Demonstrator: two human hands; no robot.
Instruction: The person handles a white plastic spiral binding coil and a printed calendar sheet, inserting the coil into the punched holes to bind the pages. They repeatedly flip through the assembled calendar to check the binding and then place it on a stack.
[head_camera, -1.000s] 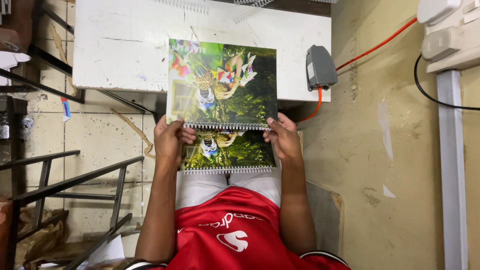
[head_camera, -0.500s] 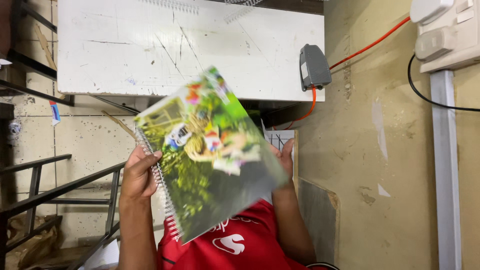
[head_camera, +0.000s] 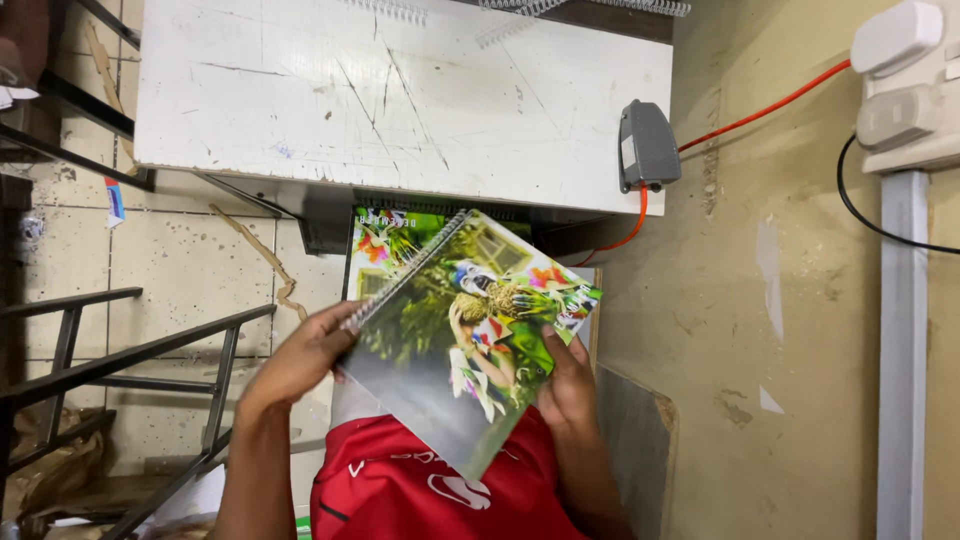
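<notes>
A spiral-bound calendar (head_camera: 465, 340) with a glossy, brightly coloured picture cover sits tilted in both hands, just below the near edge of the white worktable (head_camera: 400, 90) and above the red shirt (head_camera: 430, 485) of the person holding it. The left hand (head_camera: 305, 355) closes around the calendar's wire-bound edge, fingers curled over the spiral at its lower left end, so that hand is clamped on the calendar. The right hand (head_camera: 568, 385) supports the opposite side, with its thumb pressed onto the cover and the remaining fingers hidden beneath, also gripping the calendar. Behind the calendar, closer to the worktable's edge, a second printed sheet (head_camera: 385, 245) with flowers and foliage peeks out, partly covered. On the worktable's right edge a grey box (head_camera: 647, 145) is mounted, with an orange cable (head_camera: 770, 105) running from it across the beige wall to the right of the worktable. Loose wire binding coils (head_camera: 520, 12) lie along the worktable's far edge. To the left of the worktable, dark metal bars (head_camera: 120, 350) cross over a tiled floor (head_camera: 190, 260).
</notes>
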